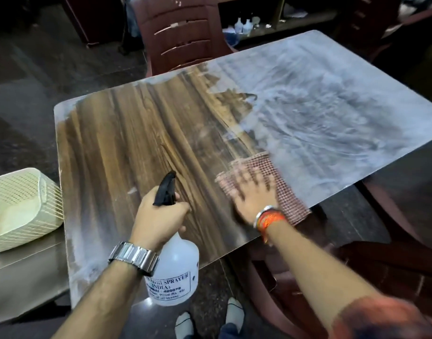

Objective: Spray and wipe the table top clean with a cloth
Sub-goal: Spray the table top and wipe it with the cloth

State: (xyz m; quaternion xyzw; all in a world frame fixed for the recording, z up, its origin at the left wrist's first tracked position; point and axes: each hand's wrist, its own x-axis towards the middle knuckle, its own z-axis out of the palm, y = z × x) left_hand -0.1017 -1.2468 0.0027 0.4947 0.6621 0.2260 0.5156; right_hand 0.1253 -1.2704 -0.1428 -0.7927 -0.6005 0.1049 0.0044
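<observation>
Where motion smears, right hand fingers.

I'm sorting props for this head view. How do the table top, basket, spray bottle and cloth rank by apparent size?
1. table top
2. basket, though the frame edge cuts it off
3. and 4. spray bottle and cloth: alike, both partly hidden by hands, so unranked.

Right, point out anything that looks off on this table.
The right half of the table top carries a whitish, streaky film, while the left half shows bare wood grain. The checked cloth overhangs the near edge. Nothing looks spilled or damaged.
</observation>
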